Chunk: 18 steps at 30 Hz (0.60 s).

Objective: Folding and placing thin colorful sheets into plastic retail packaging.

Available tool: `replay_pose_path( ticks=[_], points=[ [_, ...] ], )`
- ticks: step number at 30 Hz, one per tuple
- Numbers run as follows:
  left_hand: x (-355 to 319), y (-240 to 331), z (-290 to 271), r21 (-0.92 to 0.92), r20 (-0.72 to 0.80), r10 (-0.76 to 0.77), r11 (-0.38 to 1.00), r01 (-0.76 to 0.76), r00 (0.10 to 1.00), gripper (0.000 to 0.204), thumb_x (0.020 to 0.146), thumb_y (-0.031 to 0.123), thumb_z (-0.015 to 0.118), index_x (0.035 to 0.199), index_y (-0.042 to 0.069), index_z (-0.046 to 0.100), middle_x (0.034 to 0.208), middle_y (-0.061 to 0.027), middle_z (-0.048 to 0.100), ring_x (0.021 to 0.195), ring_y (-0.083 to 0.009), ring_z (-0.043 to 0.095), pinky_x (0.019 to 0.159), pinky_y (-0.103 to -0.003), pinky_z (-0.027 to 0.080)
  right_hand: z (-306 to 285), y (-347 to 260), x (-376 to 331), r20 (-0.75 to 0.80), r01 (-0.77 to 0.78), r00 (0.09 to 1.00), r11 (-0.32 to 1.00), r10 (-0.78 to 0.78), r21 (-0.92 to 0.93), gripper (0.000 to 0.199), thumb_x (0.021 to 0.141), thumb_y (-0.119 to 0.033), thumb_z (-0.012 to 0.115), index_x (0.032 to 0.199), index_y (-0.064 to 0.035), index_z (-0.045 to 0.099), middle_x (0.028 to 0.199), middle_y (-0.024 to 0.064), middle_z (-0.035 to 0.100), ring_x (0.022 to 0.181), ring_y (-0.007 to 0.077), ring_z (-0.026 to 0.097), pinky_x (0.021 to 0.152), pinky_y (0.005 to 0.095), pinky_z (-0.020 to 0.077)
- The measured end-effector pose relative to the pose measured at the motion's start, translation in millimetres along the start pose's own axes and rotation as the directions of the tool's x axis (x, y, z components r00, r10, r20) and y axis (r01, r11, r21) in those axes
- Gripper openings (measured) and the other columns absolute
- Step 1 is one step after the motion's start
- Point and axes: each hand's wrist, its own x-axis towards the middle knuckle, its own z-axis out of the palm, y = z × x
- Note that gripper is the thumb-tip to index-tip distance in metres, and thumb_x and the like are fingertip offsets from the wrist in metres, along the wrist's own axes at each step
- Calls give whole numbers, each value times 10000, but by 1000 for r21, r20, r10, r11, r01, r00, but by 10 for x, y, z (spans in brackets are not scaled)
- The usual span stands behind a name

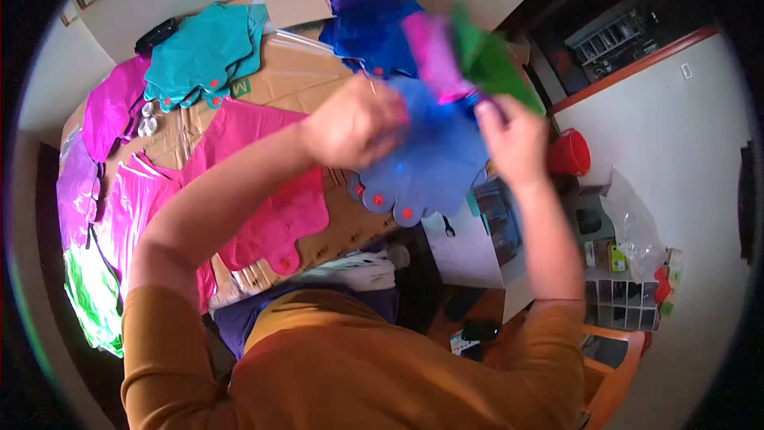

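Person holding a bunch of colourful foil balloons above a cardboard-covered table.

Left hand (354, 123) grips the blue balloon (434, 159); right hand (513, 139) pinches the pink balloon (434, 52) and green balloon (493, 64) together over the cardboard (302, 72).

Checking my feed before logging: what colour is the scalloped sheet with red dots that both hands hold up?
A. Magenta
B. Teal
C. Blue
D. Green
C: the sheet hanging between the left hand and the right hand is blue.
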Motion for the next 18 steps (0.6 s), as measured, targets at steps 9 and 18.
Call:
replay_pose_path(
  ticks=[9,18],
  points=[
    [-373,682,396,115,374,177,965,-234,910,448,812,241,534,1221,71,601,1232,-104,573,1119,-268,547,947,-404,447,434,33,-757,8,36,999,987,-37,154,113,866,-125,667,867,-13,679,761,171,671,659,310,678,595,370,512],
    [-236,595,530,-466,95,-192,858,214,977,121,733,100,723,834,34,712,782,-108,663,771,-277,651,696,-371,518,408,87,-835,295,-198,948,950,122,243,240,860,-93,677,1072,19,673,924,150,716,836,151,676,750,300,512]
  ],
)
